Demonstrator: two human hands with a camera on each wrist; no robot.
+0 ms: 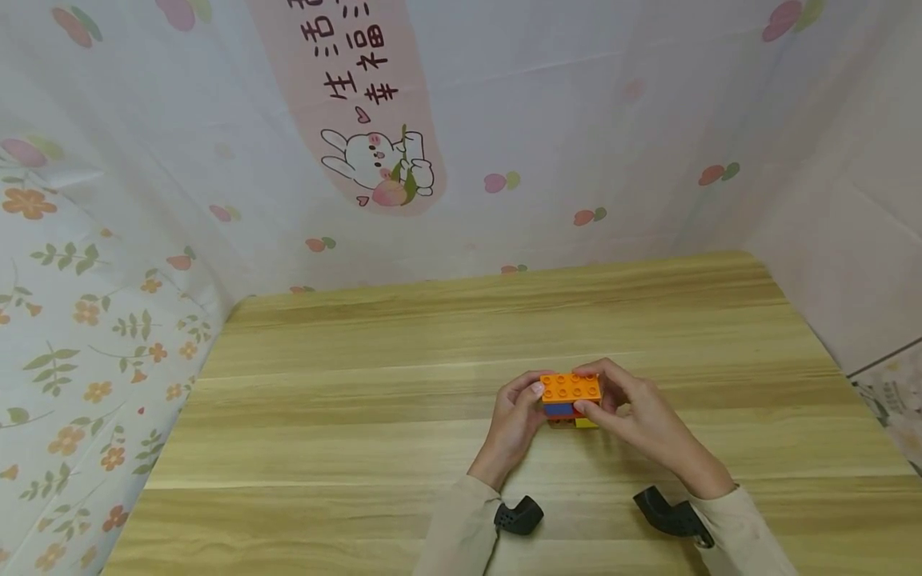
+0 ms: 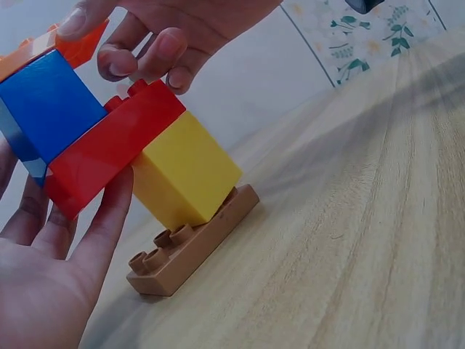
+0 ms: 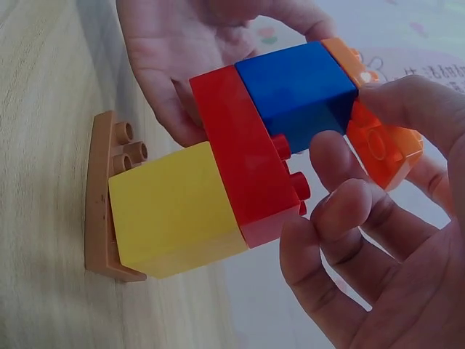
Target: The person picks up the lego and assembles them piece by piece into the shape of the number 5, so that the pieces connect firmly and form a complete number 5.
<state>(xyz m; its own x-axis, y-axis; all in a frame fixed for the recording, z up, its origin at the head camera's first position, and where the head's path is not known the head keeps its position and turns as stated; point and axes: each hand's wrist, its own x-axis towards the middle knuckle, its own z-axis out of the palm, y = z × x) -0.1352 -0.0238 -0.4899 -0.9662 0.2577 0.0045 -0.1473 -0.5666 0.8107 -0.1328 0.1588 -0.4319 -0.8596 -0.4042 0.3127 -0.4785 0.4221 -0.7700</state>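
A tower of toy building bricks stands on the table between both hands. Its lowest piece is a brown brick (image 2: 207, 251) with bare studs at one end. On the other end sits a tall yellow brick (image 3: 171, 207), topped by a flat red brick (image 3: 240, 156). A blue brick (image 2: 54, 102) stands on one end of the red one. The orange brick (image 1: 569, 389) lies over the blue and overhangs the red studs. My left hand (image 1: 511, 420) holds the tower's left side around the blue and red bricks. My right hand (image 1: 644, 412) pinches the orange brick between thumb and fingers.
The wood-grain table (image 1: 346, 432) extends around the tower. A patterned cloth (image 1: 533, 104) hangs along its far edge, and a floral one (image 1: 86, 344) on the left. Black curved mounts (image 1: 519, 516) jut from both wrists.
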